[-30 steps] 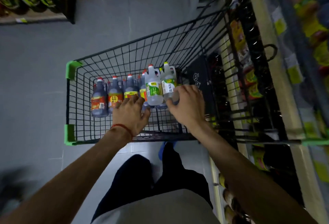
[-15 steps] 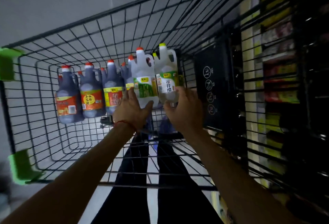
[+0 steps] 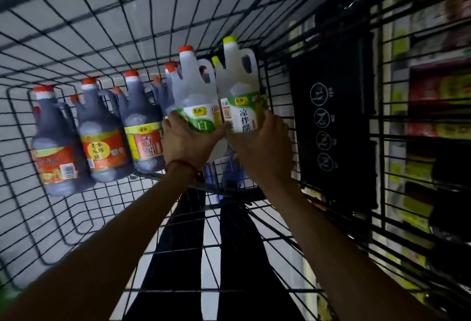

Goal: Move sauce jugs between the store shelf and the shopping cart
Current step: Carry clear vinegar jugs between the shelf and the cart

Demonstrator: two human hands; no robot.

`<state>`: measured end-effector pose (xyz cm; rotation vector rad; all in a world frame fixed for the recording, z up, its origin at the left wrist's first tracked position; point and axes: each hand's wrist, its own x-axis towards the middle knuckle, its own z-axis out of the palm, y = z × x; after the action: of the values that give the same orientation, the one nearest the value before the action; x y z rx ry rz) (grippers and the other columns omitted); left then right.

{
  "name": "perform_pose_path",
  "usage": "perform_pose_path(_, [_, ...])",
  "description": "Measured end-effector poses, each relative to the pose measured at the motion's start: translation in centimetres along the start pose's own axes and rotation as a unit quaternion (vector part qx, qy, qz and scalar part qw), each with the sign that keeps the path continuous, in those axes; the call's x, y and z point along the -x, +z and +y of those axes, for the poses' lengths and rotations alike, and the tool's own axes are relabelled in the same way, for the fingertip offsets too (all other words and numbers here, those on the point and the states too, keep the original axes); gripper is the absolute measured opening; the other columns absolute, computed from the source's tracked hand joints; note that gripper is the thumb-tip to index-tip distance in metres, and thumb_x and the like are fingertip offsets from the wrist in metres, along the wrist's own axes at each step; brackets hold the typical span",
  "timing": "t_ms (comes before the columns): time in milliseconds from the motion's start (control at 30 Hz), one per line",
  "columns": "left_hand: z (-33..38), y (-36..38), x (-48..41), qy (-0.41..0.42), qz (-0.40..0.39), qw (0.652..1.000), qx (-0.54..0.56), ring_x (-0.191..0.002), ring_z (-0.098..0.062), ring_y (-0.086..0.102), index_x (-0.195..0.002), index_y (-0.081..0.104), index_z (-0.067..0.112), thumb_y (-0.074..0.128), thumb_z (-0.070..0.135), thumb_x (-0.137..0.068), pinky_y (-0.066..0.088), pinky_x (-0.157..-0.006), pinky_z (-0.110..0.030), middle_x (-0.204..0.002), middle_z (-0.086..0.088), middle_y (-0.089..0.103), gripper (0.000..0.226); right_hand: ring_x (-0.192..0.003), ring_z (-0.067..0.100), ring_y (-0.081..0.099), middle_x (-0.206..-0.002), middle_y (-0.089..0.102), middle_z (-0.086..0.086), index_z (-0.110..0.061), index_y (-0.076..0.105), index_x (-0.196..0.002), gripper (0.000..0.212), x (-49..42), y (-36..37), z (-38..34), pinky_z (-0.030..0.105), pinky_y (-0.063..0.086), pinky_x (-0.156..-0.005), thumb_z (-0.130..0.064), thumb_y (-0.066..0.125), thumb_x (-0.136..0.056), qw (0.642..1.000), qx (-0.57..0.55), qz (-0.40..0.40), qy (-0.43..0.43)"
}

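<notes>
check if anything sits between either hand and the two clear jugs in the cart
Nothing visible does. The left hand grips the clear plastic jug with the red cap, and the right hand grips the clear plastic jug with the yellow cap.

Both arms stretched toward 12 o'clock; left hand (image 3: 187, 141) grips clear red-capped jug (image 3: 194, 91), right hand (image 3: 266, 147) grips yellow-capped jug (image 3: 240, 79).
</notes>
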<state>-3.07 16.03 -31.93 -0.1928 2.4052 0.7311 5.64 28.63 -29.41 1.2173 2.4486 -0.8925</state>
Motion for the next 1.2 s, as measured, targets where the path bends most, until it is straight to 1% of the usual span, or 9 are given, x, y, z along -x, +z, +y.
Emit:
perform_pose_path(167, [-0.4,-1.6,-0.6,0.009,0.007,1.000,0.020,-0.099,-0.019,0.049,-0.124,0.051,0.007,0.060,0.080,-0.040,0.043,-0.075,-0.030,-0.113,-0.006,0.051,0.112,-0.114,0.022,0.057,-0.136,0.051,0.005,-0.016,0.034,-0.151,0.094,-1.3,1.2,-1.1,0.046,0.057,-0.086,-0.060,0.074,-0.078,0.999,-0.044,0.007,0.030])
perform_pose_path(300, [-1.2,-3.9,-1.1,0.020,-0.003,1.000,0.002,-0.094,-0.015,0.044,-0.121,0.051,0.005,0.083,0.060,-0.055,0.031,-0.060,-0.017,-0.114,-0.009,0.053,0.092,-0.115,0.023,0.059,-0.137,0.053,0.005,-0.017,0.033,-0.153,0.110,-2.6,1.5,-1.8,0.041,0.057,-0.085,-0.058,0.087,-0.067,0.993,-0.097,-0.007,0.065])
perform_pose_path(400, [-1.8,-4.7,-1.5,0.027,-0.011,1.000,-0.011,-0.093,-0.017,0.049,-0.123,0.049,0.008,0.090,0.053,-0.058,0.041,-0.070,-0.029,-0.116,-0.007,0.057,0.088,-0.115,0.023,0.060,-0.133,0.055,0.004,-0.019,0.037,-0.147,0.113,-3.1,1.9,-2.1,0.044,0.059,-0.084,-0.063,0.088,-0.055,0.993,-0.097,0.010,0.073])
perform_pose_path(567, [-2.1,-5.5,-1.6,0.048,-0.027,0.998,-0.020,-0.090,-0.019,0.060,-0.125,0.048,0.012,0.089,0.054,-0.064,0.050,-0.072,-0.033,-0.110,-0.001,0.064,0.084,-0.109,0.024,0.066,-0.125,0.062,0.003,-0.016,0.046,-0.134,0.115,-3.5,1.8,-2.1,0.048,0.060,-0.085,-0.065,0.080,-0.036,0.985,-0.143,-0.005,0.093])
perform_pose_path(700, [-2.0,-7.2,-0.9,0.044,-0.060,0.997,-0.012,-0.092,-0.020,0.063,-0.127,0.049,0.015,0.085,0.065,-0.059,0.054,-0.073,-0.034,-0.113,0.000,0.065,0.092,-0.100,0.015,0.067,-0.120,0.063,-0.002,-0.017,0.049,-0.131,0.118,-1.5,-0.6,-2.4,0.038,0.060,-0.083,-0.063,0.087,-0.029,0.968,-0.210,-0.035,0.137])
perform_pose_path(867, [-0.8,-9.3,2.3,0.066,-0.077,0.995,-0.013,-0.091,-0.021,0.065,-0.126,0.050,0.015,0.086,0.056,-0.068,0.053,-0.074,-0.034,-0.109,0.001,0.066,0.080,-0.083,-0.003,0.058,-0.100,0.056,-0.016,-0.018,0.048,-0.123,0.084,2.9,-4.0,-1.9,0.010,0.049,-0.067,-0.029,0.100,-0.059,0.953,-0.259,0.010,0.155])
perform_pose_path(1000, [1.2,-11.2,5.9,0.097,-0.080,0.992,-0.015,-0.096,-0.029,0.069,-0.121,0.050,0.018,0.065,0.082,-0.046,0.059,-0.080,-0.046,-0.110,-0.004,0.071,0.100,-0.083,-0.001,0.063,-0.102,0.061,-0.012,-0.018,0.051,-0.124,0.083,7.2,-6.5,-2.1,0.024,0.054,-0.073,-0.029,0.100,-0.057,0.946,-0.283,0.075,0.142])
perform_pose_path(1133, [2.7,-12.6,10.2,0.140,-0.078,0.987,0.003,-0.093,-0.027,0.070,-0.115,0.049,0.021,0.068,0.078,-0.044,0.060,-0.078,-0.046,-0.107,-0.001,0.072,0.093,-0.078,-0.012,0.062,-0.097,0.061,-0.019,-0.026,0.047,-0.117,0.083,11.7,-9.0,-2.2,0.005,0.049,-0.062,-0.030,0.101,-0.054,0.937,-0.306,0.128,0.114])
perform_pose_path(1200, [3.4,-13.1,12.6,0.171,-0.068,0.983,0.012,-0.092,-0.026,0.070,-0.114,0.049,0.020,0.072,0.075,-0.046,0.060,-0.076,-0.043,-0.106,-0.001,0.072,0.090,-0.084,-0.009,0.063,-0.101,0.064,-0.015,-0.028,0.047,-0.120,0.087,14.1,-10.6,-2.3,0.007,0.050,-0.064,-0.031,0.102,-0.052,0.931,-0.317,0.151,0.095])
